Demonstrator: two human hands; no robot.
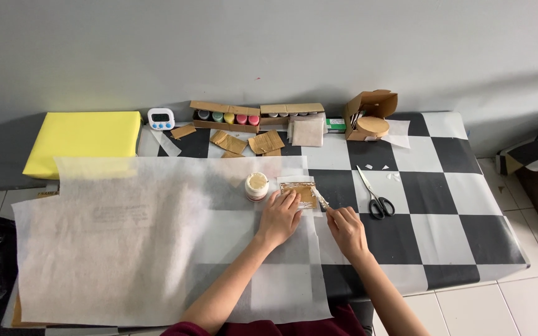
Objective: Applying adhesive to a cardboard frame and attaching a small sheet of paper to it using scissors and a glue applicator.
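Note:
My left hand (279, 218) lies flat with its fingers on a small brown cardboard square (299, 192) that rests on a scrap of white paper. My right hand (345, 228) grips a thin brush or spatula (320, 199), whose tip touches the square's right edge. An open white jar (256, 185) of pale paste stands just left of the square. All of this sits on a black-and-white checkered table (443, 205).
A large translucent paper sheet (144, 236) covers the table's left half. Black scissors (373, 194) lie to the right. Along the back: a yellow pad (82, 140), a small timer (161, 118), cardboard boxes of paint pots (225, 116), cardboard pieces (247, 143), an open brown box (370, 116).

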